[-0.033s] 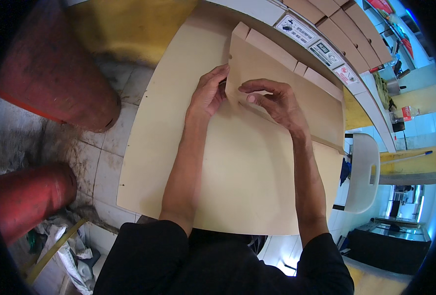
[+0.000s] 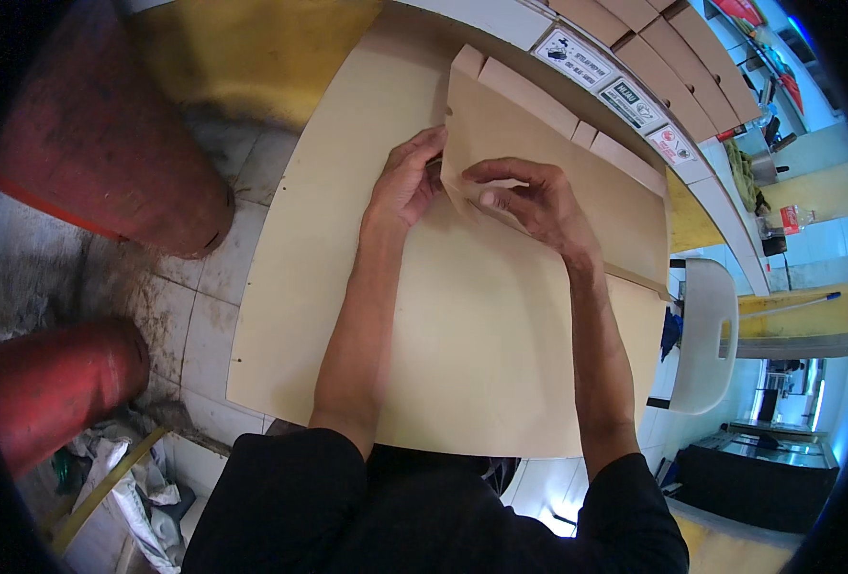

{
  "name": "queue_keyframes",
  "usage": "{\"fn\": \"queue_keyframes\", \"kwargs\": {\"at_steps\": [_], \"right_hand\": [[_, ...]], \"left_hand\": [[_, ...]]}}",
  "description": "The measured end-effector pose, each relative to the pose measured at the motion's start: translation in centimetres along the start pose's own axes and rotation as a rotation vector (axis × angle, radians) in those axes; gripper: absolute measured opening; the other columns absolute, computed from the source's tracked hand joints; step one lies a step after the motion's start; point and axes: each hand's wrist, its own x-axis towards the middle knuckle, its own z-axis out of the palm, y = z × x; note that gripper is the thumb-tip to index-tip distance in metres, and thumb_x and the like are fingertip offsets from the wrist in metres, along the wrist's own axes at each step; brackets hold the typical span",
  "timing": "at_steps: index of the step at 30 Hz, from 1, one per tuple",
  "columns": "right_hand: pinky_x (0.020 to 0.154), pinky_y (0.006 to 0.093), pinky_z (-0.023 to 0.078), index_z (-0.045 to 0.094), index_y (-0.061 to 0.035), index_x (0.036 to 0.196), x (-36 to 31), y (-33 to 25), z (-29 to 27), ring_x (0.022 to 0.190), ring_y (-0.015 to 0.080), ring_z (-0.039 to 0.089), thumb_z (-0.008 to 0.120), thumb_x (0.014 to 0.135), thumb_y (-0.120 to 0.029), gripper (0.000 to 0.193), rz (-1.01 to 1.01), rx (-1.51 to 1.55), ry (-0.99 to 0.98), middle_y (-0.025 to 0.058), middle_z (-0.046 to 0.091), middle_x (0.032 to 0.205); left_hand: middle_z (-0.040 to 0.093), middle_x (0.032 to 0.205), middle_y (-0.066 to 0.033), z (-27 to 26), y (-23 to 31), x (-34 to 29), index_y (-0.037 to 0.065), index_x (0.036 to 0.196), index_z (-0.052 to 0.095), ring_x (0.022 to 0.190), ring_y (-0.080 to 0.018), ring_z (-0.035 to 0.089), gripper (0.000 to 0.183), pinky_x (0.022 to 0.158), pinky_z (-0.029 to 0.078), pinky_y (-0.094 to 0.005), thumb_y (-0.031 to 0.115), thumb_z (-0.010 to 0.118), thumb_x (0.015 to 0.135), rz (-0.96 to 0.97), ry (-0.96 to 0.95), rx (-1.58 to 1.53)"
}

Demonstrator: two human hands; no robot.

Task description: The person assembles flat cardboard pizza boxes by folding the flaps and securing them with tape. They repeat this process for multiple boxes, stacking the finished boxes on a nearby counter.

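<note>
In the head view, the brown carton (image 2: 601, 196) lies half-folded on the far part of the tabletop (image 2: 481, 354). I judge the step is folding its near left corner; the next move calls for pressing there evenly. My left hand (image 2: 410, 177) is at the left edge, my right hand (image 2: 550, 203) curls at the corner; whether the fingers grip, I cannot tell. The card looks matte, thin, with straight creases; the tabletop looks smooth.
</note>
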Motion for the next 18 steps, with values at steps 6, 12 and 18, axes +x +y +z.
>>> {"fn": "queue_keyframes", "kwargs": {"at_steps": [6, 12, 18], "right_hand": [[0.099, 0.0373, 0.057, 0.073, -0.0025, 0.122, -1.5, 0.9, -0.3, 0.101, 0.0204, 0.07, 0.08, 0.084, -0.006, 0.038, -0.052, -0.065, -0.122, 0.0103, 0.075, 0.113], [0.098, 0.038, 0.058, 0.073, -0.0024, 0.121, -0.9, 1.0, -0.5, 0.097, 0.0203, 0.071, 0.077, 0.086, -0.006, 0.035, -0.1, -0.11, -0.115, 0.0116, 0.075, 0.11], [0.095, 0.0376, 0.06, 0.073, -0.0017, 0.119, -0.8, 1.4, -0.5, 0.096, 0.0214, 0.072, 0.076, 0.087, -0.006, 0.032, -0.146, -0.178, -0.1, 0.012, 0.075, 0.11]], "left_hand": [[0.068, 0.122, -0.0065, 0.0, -1.5, 0.9, 0.0, 0.135, 0.058, 0.11, -0.0166, 0.065, 0.042, 0.095, 0.054, -0.0345, 0.027, 0.065, 0.103, -0.012, -0.056, 0.021], [0.07, 0.11, -0.0053, 0.1, -1.2, 1.8, 0.002, 0.132, 0.06, 0.094, -0.0155, 0.068, 0.041, 0.084, 0.054, -0.033, 0.027, 0.067, 0.101, 0.023, -0.007, 0.031], [0.07, 0.11, -0.0048, 0.1, -1.2, 1.8, 0.002, 0.131, 0.06, 0.092, -0.0153, 0.068, 0.04, 0.083, 0.054, -0.033, 0.027, 0.067, 0.101, 0.022, -0.025, 0.042]]}}
